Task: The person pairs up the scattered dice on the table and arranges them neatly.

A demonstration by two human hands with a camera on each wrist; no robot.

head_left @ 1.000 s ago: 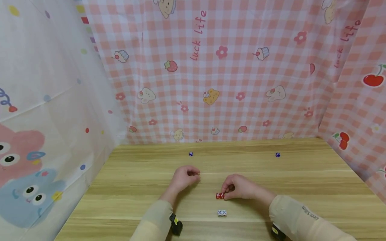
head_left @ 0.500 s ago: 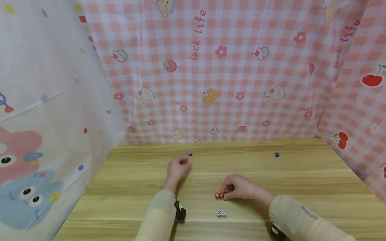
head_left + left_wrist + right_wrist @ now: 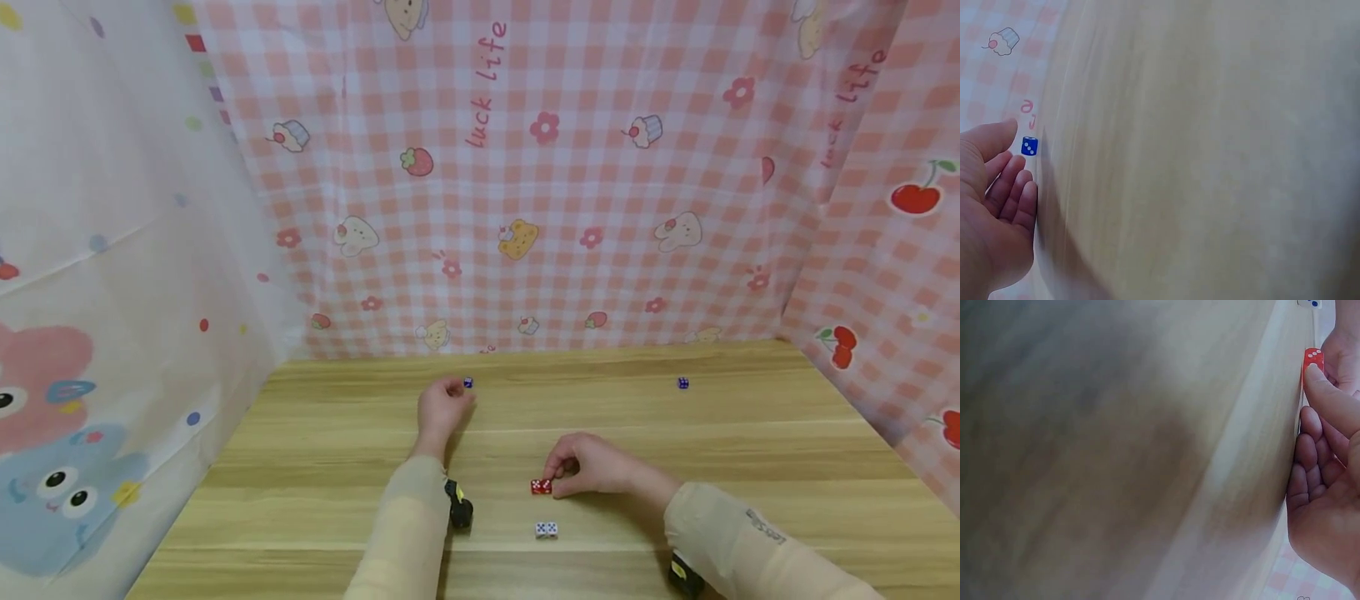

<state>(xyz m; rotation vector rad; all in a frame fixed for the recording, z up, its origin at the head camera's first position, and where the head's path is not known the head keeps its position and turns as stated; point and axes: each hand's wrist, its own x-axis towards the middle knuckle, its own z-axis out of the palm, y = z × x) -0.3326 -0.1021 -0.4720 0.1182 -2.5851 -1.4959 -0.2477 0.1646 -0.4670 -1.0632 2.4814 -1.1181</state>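
A blue die lies near the back of the wooden table. My left hand is right at it, thumb and fingers on either side. In the left wrist view, the blue die sits just beyond the thumb and fingertips, with gaps around it. Nearer the middle, two red dice stand side by side. My right hand pinches the right-hand one between thumb and fingers. The right wrist view has the thumb pressed against a red die, partly covering it; the fingers below are curled.
Two white dice sit side by side in front of the red pair. Another blue die lies at the back right. A pink checked cloth hangs behind the table, and a white printed cloth hangs at the left.
My left hand has moved away from the middle, back and slightly left, up to the blue die. The right hand stays at the red dice. The head view has shifted slightly.
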